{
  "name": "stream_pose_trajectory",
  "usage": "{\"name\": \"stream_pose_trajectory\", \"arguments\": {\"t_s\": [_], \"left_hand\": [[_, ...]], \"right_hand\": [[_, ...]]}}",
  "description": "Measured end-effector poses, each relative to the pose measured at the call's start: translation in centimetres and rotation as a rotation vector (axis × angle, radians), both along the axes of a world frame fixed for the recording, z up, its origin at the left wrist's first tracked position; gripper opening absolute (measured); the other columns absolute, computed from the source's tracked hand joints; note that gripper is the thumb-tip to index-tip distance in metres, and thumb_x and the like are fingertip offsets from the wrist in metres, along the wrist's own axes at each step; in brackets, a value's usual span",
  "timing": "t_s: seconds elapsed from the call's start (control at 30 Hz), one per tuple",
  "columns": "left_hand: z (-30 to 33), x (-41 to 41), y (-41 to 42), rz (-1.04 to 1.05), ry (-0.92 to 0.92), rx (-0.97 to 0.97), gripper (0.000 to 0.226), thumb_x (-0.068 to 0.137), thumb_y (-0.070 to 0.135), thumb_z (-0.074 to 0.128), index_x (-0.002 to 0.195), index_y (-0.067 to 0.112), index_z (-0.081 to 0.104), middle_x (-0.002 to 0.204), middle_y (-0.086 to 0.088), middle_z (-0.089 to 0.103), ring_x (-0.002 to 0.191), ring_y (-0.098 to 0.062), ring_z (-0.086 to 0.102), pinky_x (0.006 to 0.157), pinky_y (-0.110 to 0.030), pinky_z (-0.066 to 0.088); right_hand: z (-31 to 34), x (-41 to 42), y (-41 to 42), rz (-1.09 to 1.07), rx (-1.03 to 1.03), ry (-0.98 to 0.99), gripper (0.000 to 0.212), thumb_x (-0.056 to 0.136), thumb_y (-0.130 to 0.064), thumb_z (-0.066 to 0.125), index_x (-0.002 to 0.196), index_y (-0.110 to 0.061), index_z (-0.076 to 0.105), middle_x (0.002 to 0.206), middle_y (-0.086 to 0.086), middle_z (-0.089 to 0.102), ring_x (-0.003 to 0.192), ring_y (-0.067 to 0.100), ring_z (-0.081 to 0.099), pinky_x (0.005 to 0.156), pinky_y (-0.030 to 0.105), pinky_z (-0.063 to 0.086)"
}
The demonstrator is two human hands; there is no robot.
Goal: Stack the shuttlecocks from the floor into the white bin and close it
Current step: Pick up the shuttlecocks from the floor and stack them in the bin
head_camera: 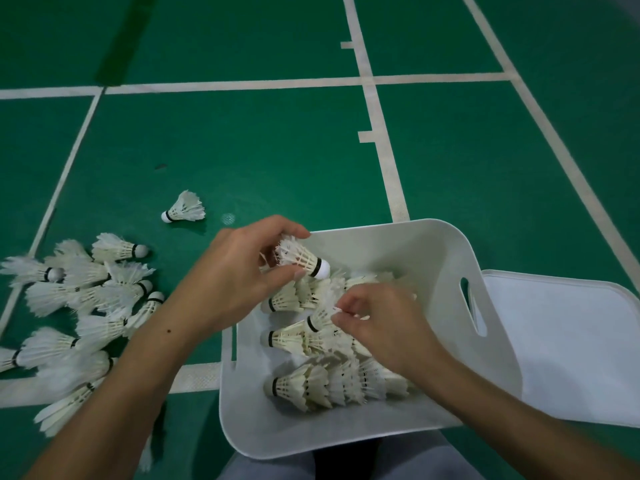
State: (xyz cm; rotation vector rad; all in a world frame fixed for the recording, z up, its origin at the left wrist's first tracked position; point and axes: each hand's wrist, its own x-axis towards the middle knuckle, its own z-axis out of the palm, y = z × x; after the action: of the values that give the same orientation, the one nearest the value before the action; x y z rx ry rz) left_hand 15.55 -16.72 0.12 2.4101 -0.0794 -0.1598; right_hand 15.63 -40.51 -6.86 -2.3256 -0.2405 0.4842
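The white bin (398, 247) stands on the green floor in front of me, with several shuttlecocks lying nested in rows inside it (329, 379). My left hand (242, 271) grips one white shuttlecock (301, 259) by its feathers over the bin's far left corner, cork pointing right. My right hand (384, 323) is inside the bin and pinches the feathers of a shuttlecock (320, 318) in the middle row. A pile of several shuttlecocks (83, 306) lies on the floor to the left. One lone shuttlecock (183, 207) lies further away.
The bin's flat white lid (571, 344) lies on the floor right of the bin. White court lines cross the green floor. My knees in grey trousers (415, 459) show at the bottom edge, right under the bin.
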Motion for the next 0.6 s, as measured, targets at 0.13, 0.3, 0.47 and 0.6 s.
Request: {"name": "stream_pose_trajectory", "arguments": {"t_s": [0.13,0.3,0.47,0.6], "left_hand": [[-0.2,0.0,-0.3,0.000,-0.009,0.066,0.043,0.092,0.042,0.076,0.133,0.044,0.060,0.101,0.017,0.069,0.093,-0.002,0.063,0.084,-0.040,0.057],[-0.8,-0.3,-0.6,-0.056,-0.020,0.128,0.046,0.102,0.042,0.060,0.144,0.046,0.043,0.122,0.005,0.067,0.110,-0.018,0.063,0.092,-0.047,0.053],[-0.9,-0.8,-0.4,0.083,-0.114,0.042,0.056,0.086,0.044,0.081,0.134,0.036,0.055,0.100,0.015,0.074,0.101,-0.011,0.070,0.087,-0.035,0.053],[-1.1,-1.2,0.3,0.120,-0.258,0.017,0.050,0.079,0.049,0.082,0.123,0.029,0.069,0.084,0.022,0.071,0.089,0.002,0.071,0.081,-0.018,0.053]], "right_hand": [[-0.9,-0.8,3.5,0.020,0.036,-0.043,0.008,0.091,-0.034,0.077,0.095,-0.027,0.078,0.080,-0.013,0.076,0.070,0.001,0.070,0.072,0.030,0.063],[-2.8,-0.6,7.2,0.070,-0.053,-0.012,0.006,0.089,-0.022,0.075,0.094,-0.024,0.078,0.084,-0.006,0.076,0.076,0.012,0.072,0.074,0.035,0.063],[-5.0,-0.4,8.2,0.118,-0.039,0.042,0.008,0.085,-0.020,0.071,0.089,-0.021,0.078,0.081,-0.002,0.075,0.076,0.018,0.071,0.072,0.039,0.063],[-5.1,-0.1,8.0,0.190,-0.020,0.090,0.009,0.089,-0.019,0.072,0.086,-0.024,0.079,0.086,-0.003,0.077,0.082,0.019,0.073,0.076,0.040,0.063]]}}
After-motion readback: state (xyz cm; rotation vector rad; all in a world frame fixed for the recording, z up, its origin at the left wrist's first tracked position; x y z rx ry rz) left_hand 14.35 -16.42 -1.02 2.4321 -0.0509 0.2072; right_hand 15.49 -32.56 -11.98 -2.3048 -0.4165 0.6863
